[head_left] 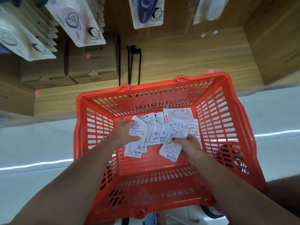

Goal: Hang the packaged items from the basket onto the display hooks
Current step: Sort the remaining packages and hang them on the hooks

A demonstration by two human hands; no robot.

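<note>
Packets [159, 127] fill red basket [227, 111]; left grip [123, 135] and right grip [189, 144] each clutch one.

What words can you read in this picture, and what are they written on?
"Campus": on the packet that the left hand holds, and on other packets in the red basket.
"SIGN": on the cardboard box on the shelf.
Small print on the packets, hanging packages and box: too small or blurred to read.

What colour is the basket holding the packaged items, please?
Orange-red, with slotted sides; the basket shows clearly in the head view.
</note>
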